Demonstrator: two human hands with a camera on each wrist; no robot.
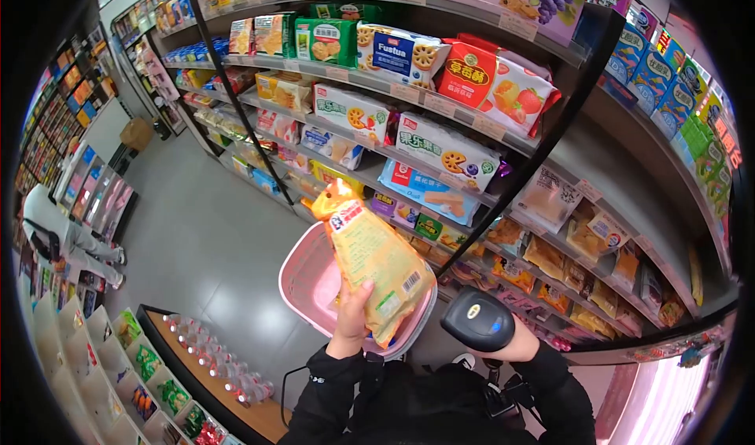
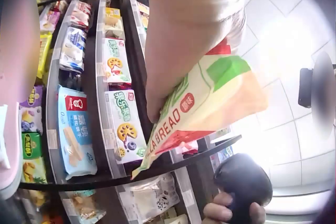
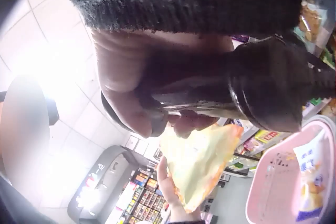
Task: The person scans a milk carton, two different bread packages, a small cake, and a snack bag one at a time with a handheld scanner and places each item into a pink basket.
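Crinkled yellow-orange bread bag (image 1: pixel 381 268), barcoded, is clamped in the left hand (image 1: pixel 351 319) over the pink basket (image 1: pixel 301 266); fingers behind it are hidden, basket interior partly blocked. Black scanner (image 1: pixel 477 320), right of the basket, is gripped by the right hand (image 1: pixel 517 343), probably around its handle, shadowed at the wrist view.

the shelf rack (image 1: pixel 613 179) held a red strawberry package (image 1: pixel 499 83); left of it stood a fustua package (image 1: pixel 399 53), and one level below it lay a white cookie package (image 1: pixel 448 151).
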